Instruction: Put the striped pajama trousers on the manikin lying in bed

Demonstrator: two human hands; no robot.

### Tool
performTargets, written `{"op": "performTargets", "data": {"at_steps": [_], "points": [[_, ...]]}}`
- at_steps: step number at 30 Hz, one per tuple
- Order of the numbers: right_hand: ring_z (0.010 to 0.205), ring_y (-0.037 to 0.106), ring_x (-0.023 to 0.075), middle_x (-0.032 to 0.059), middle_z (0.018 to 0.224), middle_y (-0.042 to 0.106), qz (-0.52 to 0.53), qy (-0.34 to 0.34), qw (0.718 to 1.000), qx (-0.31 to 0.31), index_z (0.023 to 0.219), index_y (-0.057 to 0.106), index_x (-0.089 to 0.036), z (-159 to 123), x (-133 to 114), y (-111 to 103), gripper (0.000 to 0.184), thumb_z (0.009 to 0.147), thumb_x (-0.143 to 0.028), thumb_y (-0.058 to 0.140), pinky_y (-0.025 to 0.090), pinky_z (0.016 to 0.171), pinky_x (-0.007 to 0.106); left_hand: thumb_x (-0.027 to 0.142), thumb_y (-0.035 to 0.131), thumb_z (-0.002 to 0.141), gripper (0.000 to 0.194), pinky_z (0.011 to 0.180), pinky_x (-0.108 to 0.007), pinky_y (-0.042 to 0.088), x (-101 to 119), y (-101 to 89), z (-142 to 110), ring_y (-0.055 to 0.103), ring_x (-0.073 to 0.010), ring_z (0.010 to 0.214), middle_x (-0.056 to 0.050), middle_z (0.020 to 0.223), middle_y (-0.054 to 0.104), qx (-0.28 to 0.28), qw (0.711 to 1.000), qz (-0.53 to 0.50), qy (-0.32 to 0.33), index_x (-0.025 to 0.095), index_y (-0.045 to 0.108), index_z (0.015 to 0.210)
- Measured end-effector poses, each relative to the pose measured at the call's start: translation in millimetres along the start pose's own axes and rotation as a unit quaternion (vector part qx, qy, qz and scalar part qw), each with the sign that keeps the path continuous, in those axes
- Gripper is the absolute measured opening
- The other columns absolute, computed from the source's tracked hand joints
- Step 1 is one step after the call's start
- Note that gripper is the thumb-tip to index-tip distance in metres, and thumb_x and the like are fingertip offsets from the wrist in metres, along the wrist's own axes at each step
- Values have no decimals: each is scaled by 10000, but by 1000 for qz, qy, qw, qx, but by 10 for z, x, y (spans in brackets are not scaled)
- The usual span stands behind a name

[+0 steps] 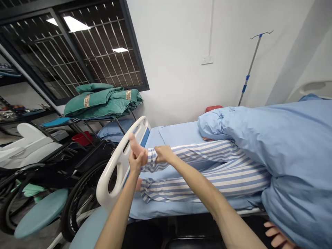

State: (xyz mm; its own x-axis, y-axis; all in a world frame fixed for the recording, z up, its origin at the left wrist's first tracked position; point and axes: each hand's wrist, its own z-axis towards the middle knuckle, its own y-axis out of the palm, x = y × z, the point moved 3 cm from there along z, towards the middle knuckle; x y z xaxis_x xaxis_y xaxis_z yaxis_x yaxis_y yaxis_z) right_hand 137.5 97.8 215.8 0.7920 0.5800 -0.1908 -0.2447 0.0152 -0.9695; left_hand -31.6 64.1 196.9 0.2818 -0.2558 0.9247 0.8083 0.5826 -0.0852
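Two legs in blue-and-white striped trousers lie stretched along the bed, toes toward the footboard. My left hand is closed around the heel of the far bare foot, which points upward and is held a little above the sheet. Just above that ankle, my right hand grips the lower trouser leg; its fingertips are partly hidden behind the leg. The near foot rests on the bed, half hidden by my left forearm. A blue quilt covers the body above the thighs.
A white footboard stands left of the feet. Beyond it are a wheelchair, blue-green stools, a red basin and folded green quilts. An IV pole rises behind the bed. Another hand shows below the quilt.
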Motion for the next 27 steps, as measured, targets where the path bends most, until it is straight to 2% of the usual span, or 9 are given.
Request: {"op": "performTargets", "data": {"at_steps": [4,7,9,12,15,17,20,24,27], "points": [[1058,679,305,111,1176,725,30,9,996,85,1233,604,-198,-75,271,-910,592,736,-495,731,507,813,325,475,739,626,411,716,-305,526,846,396,269,632,-186,801,-16,792,642,-12,994,-70,81,147,621,843],[1079,665,270,93,1196,715,55,0,985,164,1259,618,-186,-213,583,-1609,581,763,-471,718,477,836,289,349,740,676,401,805,-307,530,1622,879,330,645,-165,877,-25,905,682,-18,973,-143,178,95,655,976],[1079,654,245,76,1152,709,68,1,975,212,1223,640,-115,-362,835,-2047,538,799,-446,654,455,845,263,325,704,746,434,819,-322,539,2097,1291,239,672,-164,911,-38,974,702,-68,959,-211,176,82,642,1101],[1005,648,252,47,1013,691,87,6,958,274,1075,677,-27,-652,1159,-2575,497,804,-430,569,468,855,290,300,726,754,361,806,-325,562,2675,1823,-66,698,-189,949,-66,989,724,-103,936,-301,151,69,662,1023],[919,629,254,53,930,689,125,-9,943,309,974,688,-43,-895,1293,-2847,438,700,-382,645,494,809,312,319,789,714,308,807,-326,586,3006,2082,-359,704,-193,928,-56,954,740,-124,905,-376,154,124,698,933],[881,615,248,51,876,682,144,-9,939,313,923,689,-64,-958,1281,-2874,404,644,-355,668,487,766,304,331,837,661,300,789,-313,589,3035,2100,-433,702,-196,914,-48,929,743,-136,897,-394,145,165,712,878],[850,608,233,38,850,673,150,0,942,300,900,693,-83,-885,1160,-2740,374,637,-347,665,459,731,282,365,862,608,354,768,-293,586,2821,1982,-358,699,-204,929,-37,926,738,-132,902,-393,117,192,717,881],[862,617,210,67,974,715,113,6,962,247,1036,694,-113,-592,876,-2316,436,668,-347,706,421,730,268,404,836,591,471,792,-323,591,2246,1732,-138,701,-230,928,-68,953,731,-130,904,-403,62,162,703,972],[906,651,236,106,1081,731,69,26,979,189,1163,653,-164,-343,622,-1816,512,717,-410,706,405,717,279,437,745,684,513,915,-359,567,1716,1442,-60,684,-222,1034,-86,1099,714,-76,921,-371,89,160,669,1109]]}}
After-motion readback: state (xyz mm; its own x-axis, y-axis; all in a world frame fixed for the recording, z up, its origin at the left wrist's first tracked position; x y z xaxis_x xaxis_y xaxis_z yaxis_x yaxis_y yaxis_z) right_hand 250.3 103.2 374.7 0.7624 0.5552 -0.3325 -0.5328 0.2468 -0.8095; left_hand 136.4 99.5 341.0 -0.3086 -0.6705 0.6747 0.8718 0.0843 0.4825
